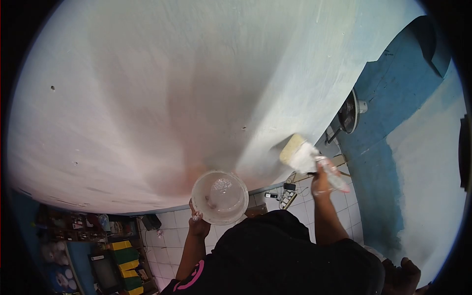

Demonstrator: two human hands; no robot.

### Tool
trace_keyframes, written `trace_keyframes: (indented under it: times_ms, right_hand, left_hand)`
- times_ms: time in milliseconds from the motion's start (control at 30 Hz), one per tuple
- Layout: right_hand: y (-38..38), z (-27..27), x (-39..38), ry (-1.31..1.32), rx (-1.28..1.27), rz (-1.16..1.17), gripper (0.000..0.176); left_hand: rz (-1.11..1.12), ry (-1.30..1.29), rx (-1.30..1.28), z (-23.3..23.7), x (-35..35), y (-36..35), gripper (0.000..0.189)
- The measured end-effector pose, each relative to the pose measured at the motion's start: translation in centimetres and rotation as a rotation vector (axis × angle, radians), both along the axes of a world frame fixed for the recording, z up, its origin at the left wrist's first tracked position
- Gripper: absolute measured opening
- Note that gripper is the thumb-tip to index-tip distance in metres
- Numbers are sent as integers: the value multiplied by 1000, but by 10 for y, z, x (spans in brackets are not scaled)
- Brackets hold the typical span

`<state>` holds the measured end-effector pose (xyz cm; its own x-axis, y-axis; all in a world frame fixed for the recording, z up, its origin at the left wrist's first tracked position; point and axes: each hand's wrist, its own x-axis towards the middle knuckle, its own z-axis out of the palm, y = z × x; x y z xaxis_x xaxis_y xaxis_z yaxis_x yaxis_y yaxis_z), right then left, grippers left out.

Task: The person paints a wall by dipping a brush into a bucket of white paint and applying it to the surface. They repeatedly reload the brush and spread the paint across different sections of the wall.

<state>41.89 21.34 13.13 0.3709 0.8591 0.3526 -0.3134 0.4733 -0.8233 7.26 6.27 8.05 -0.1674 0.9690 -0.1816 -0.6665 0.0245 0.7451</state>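
My right hand (pixel 322 181) is closed around the handle of a wide paintbrush (pixel 301 155). Its pale bristles touch, or come very close to, the lower right part of a whitish painted wall (pixel 221 73); white paint coats the brush's body. My left hand (pixel 198 225) grips the left side of a round white bucket (pixel 220 196), held in front of my body near the wall's base. Inside the bucket is a shallow layer of whitish, shiny liquid. The fingers beneath the bucket are partly hidden.
A fan (pixel 349 112) stands at the right by a blue, partly white wall (pixel 373 147). A power strip (pixel 286 199) with cables lies on the tiled floor (pixel 172 231). Cluttered shelves (pixel 73 223) and a yellow-green stack (pixel 127 260) fill the lower left.
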Motion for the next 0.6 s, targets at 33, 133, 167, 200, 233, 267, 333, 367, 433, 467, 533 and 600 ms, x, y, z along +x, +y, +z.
trace_keyframes:
  times_ms: [33, 133, 167, 200, 233, 267, 333, 367, 433, 467, 533, 600]
  right_hand:
    - [3, 20, 11, 39, 79, 34, 15]
    - [10, 74, 30, 87, 263, -22, 30]
    - [17, 81, 27, 123, 288, -90, 31]
    - [22, 86, 23, 161, 313, -158, 33]
    - [29, 81, 23, 16, 244, -182, 35]
    - [37, 67, 20, -128, 174, -203, 37]
    - [41, 37, -6, 58, 149, -158, 46]
    - [36, 11, -10, 139, -13, -123, 47]
    - [23, -24, -18, -10, -42, -186, 47]
    - [12, -35, -16, 10, -143, -172, 47]
    - [-1, -37, -17, 56, -337, -145, 48]
    - [3, -35, 1, 168, -347, -183, 47]
  left_hand:
    - [12, -6, -2, -1, 0, -1, 62]
    - [-12, 4, 23, -5, 0, -2, 63]
    - [-30, 12, 40, -6, -1, -2, 63]
    - [-32, 12, 40, -6, 0, -2, 63]
    - [-34, 13, 41, -5, 2, -3, 63]
    - [-35, 15, 42, -3, 2, -3, 63]
    - [-30, -7, 50, 1, 4, -3, 62]
    - [-28, -18, 54, 1, 5, -3, 62]
    - [-25, 2, 50, -6, -1, -7, 62]
    - [-26, 13, 45, -10, -3, -11, 62]
    - [-13, 6, 26, -11, -4, -11, 62]
    - [-2, 3, 15, -9, -4, -11, 63]
